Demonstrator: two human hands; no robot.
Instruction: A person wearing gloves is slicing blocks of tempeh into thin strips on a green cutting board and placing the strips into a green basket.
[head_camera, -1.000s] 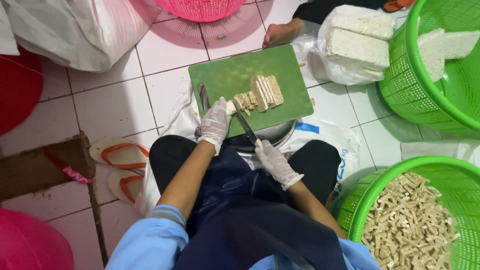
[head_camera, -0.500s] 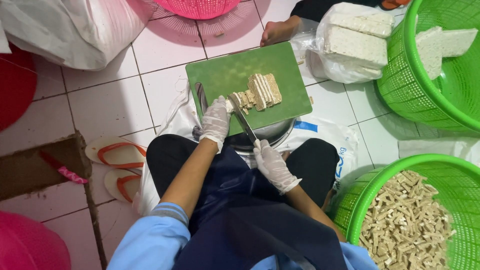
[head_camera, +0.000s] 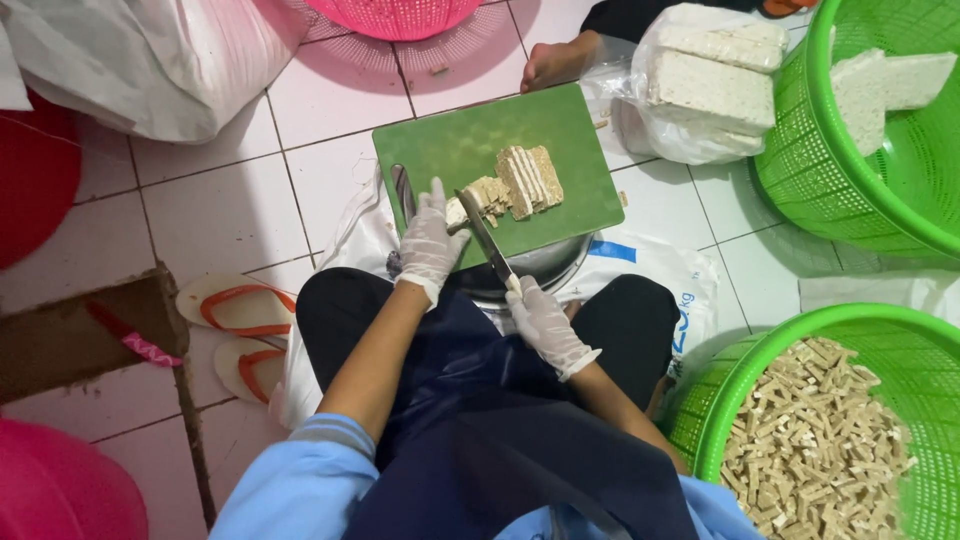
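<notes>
White floor tiles surround a green cutting board (head_camera: 455, 140); the left hand (head_camera: 430, 240) pins the sliced block (head_camera: 515, 185) there; the right hand (head_camera: 540, 320) grips a knife (head_camera: 487, 240), seemingly mid-slicing; steady downward strokes look needed.

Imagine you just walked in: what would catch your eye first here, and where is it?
First, the green board at centre, where the gloved left hand steadies pale tempeh slices and the right hand holds a knife. Next, the bright green baskets: one at lower right heaped with cut sticks, another at upper right holding whole blocks.
</notes>
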